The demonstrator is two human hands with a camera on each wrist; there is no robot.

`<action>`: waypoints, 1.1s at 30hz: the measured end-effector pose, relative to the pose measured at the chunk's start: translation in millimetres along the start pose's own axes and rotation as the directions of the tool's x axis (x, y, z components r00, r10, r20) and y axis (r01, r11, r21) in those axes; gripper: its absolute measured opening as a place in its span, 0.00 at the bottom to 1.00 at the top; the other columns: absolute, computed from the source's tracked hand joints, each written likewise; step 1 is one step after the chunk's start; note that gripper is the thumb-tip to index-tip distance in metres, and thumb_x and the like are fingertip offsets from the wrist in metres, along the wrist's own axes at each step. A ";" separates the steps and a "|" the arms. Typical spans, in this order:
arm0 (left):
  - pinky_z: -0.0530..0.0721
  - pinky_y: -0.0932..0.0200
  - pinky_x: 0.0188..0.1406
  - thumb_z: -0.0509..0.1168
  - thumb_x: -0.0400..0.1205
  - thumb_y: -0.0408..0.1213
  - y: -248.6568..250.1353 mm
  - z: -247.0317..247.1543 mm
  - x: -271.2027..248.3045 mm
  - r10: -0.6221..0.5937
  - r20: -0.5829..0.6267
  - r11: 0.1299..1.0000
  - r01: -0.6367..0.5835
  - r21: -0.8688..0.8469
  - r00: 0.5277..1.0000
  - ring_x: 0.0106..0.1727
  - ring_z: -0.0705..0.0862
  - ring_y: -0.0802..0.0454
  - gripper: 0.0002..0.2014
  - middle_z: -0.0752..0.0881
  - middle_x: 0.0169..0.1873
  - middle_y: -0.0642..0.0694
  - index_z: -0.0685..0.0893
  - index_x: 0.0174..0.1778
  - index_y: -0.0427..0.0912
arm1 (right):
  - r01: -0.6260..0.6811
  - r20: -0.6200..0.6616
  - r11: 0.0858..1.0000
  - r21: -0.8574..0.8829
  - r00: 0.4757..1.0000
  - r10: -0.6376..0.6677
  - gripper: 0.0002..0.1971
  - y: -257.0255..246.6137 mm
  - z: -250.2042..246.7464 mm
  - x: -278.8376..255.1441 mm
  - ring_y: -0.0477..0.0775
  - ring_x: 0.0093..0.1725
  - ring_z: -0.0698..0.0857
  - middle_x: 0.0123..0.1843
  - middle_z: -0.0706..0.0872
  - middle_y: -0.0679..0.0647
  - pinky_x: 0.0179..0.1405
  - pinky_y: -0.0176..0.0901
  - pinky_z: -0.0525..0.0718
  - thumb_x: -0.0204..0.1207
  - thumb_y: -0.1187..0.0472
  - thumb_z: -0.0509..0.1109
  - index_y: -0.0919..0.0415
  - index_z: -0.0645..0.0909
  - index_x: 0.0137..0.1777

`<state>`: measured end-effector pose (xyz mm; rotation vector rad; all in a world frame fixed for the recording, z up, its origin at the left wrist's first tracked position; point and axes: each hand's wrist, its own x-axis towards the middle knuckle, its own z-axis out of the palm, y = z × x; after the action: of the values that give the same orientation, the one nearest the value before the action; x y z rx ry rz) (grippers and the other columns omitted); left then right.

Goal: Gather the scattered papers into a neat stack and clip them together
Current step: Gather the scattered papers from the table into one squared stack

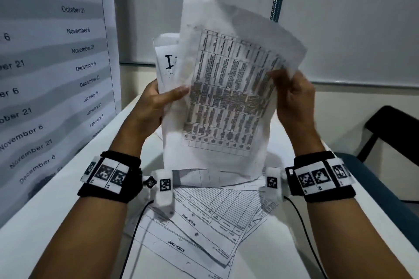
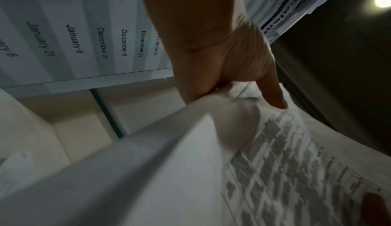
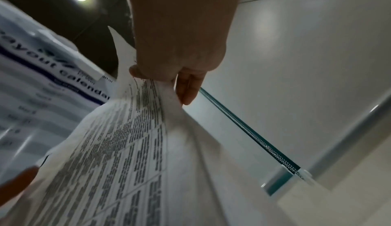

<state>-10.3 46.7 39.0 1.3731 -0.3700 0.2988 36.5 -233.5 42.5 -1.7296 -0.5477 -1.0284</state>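
- Your left hand [image 1: 156, 102] grips the held sheets [image 1: 217, 102] at their 9 o'clock edge, thumb across the front, fingers behind.
- Left wrist view agrees: thumb [image 2: 273, 94] pressed on the printed face, paper edge wedged into the palm.
- Your right hand [image 1: 292, 99] pinches the sheets at the 3 o'clock edge, near the top corner; fingers curled round the paper.
- Right wrist view: paper bunched and creased right at that pinch [image 3: 160, 79].
- Sheets are up in the air, roughly upright, front one a dense printed table, tilted clockwise.
- At least two more sheets fan out behind it at 10 o'clock, one with a large black letter [image 1: 169, 61]. Edges not aligned.
- More papers [image 1: 204, 217] lie flat on the desk [image 1: 56, 222] under your wrists, at 6 o'clock from the held bunch; overlapping, skewed, "STOCK CARD" forms.
- Wall calendar [image 1: 56, 63] at 9 o'clock, chair [image 1: 390, 129] at 3 o'clock.
- Can't see any clip.
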 end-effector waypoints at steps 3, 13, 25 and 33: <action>0.89 0.63 0.43 0.72 0.76 0.34 4.6 2.8 -0.3 0.026 -0.019 1.000 -0.026 -0.015 0.999 0.45 0.93 0.54 0.15 0.94 0.44 0.52 0.85 0.58 0.41 | -0.002 -0.007 0.998 0.061 1.000 0.002 0.09 -2.4 -4.6 1.7 0.36 0.44 0.85 0.48 0.87 0.50 0.42 0.42 0.84 0.84 0.47 0.67 0.48 0.84 0.55; 0.89 0.52 0.55 0.65 0.84 0.23 3.0 12.3 0.2 0.115 -0.193 0.993 -0.118 -0.004 0.974 0.54 0.92 0.45 0.15 0.94 0.51 0.45 0.82 0.66 0.35 | -0.498 0.328 0.812 0.305 0.855 0.401 0.25 -8.6 6.8 1.1 0.49 0.55 0.92 0.56 0.92 0.51 0.61 0.52 0.89 0.84 0.49 0.69 0.60 0.76 0.76; 0.88 0.66 0.44 0.72 0.75 0.38 11.9 16.8 -9.5 0.049 -0.029 0.979 -0.043 0.198 0.998 0.43 0.92 0.60 0.09 0.93 0.38 0.56 0.86 0.50 0.43 | -0.530 0.458 0.747 0.402 0.822 0.338 0.30 -5.6 7.1 -25.1 0.62 0.67 0.87 0.65 0.90 0.58 0.74 0.66 0.79 0.69 0.43 0.80 0.60 0.82 0.67; 0.91 0.51 0.51 0.74 0.80 0.38 -2.0 7.1 -3.3 0.026 -0.149 0.983 0.002 0.185 0.988 0.46 0.93 0.46 0.07 0.94 0.44 0.45 0.90 0.50 0.41 | -0.577 0.481 0.748 0.328 0.784 0.393 0.24 -14.3 18.8 -36.0 0.51 0.59 0.91 0.58 0.91 0.59 0.67 0.59 0.86 0.75 0.55 0.78 0.67 0.82 0.66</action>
<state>-13.0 39.4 37.0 1.5196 -0.2284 0.4532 13.7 -207.0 17.5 -1.5136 -0.4810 -0.1408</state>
